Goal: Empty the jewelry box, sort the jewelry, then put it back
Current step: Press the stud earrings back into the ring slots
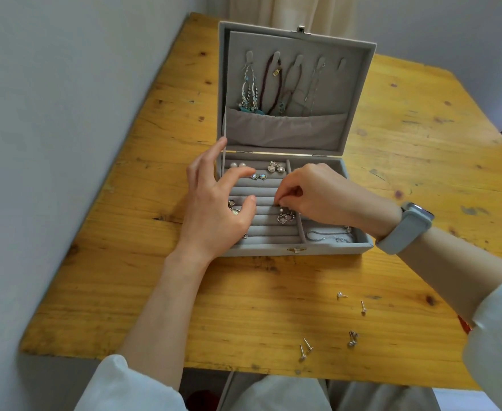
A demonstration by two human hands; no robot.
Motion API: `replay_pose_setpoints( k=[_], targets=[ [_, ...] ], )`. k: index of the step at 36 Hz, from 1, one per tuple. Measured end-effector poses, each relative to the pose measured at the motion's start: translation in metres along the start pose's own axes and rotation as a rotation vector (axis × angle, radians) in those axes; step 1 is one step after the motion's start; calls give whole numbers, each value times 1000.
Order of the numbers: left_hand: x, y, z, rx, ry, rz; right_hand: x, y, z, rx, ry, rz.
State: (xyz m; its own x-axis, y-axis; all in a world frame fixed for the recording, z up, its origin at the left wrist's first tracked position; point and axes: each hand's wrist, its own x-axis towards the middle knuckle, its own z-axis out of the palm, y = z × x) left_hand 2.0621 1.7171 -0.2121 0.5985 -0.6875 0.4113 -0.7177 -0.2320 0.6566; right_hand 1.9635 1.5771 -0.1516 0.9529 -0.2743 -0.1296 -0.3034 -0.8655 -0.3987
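Head view, the only one. Grey velvet jewelry box [297, 250] sits open at the table's centre, lid [359, 93] upright toward 12 o'clock. Wooden table [406, 149] bare-grained around it.

Right hand [318, 194] over the ring-roll section: thumb and forefinger pinched together on the top of a heart drop earring [285, 217], apparently seating its post in a slot between rolls. Left hand [217, 203] hovers at 9 o'clock of the box, fingers spread and loosely curved, gripping nothing; its index tip is near the box's far-left corner.

Already in the rolls: pearl studs [237, 165] at 11 o'clock, small blue studs [258, 176], flower-shaped earrings [275, 167]. A thin chain [326, 235] lies in the compartment at 4 o'clock. Necklaces [270, 84] hang from hooks inside the lid, ends tucked in the pocket.

Loose stud earrings [326, 336] are scattered on the table at 5 o'clock, well apart from the box, not yet put back.

Handling judgement: these pieces are tiny, light and hard, with thin posts likely to bend. Best taken by the decorative head in a fingertip pinch, post pressed straight down. The studs would skid on the wood, so nip from the sides. The velvet slots should yield softly and hold by friction.
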Motion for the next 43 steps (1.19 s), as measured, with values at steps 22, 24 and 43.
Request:
replay_pose_setpoints(
  k=[22, 24, 43],
  targets=[
    [1, 7, -5, 42, 22, 22, -48, 19, 11, 283, 331, -55],
    [3, 13, -8, 90, 48, 68, -67, 23, 10, 311, 332, -39],
    [-79, 94, 30, 120, -512, 142, -161, 46, 48, 210, 88, 117]
  ],
)
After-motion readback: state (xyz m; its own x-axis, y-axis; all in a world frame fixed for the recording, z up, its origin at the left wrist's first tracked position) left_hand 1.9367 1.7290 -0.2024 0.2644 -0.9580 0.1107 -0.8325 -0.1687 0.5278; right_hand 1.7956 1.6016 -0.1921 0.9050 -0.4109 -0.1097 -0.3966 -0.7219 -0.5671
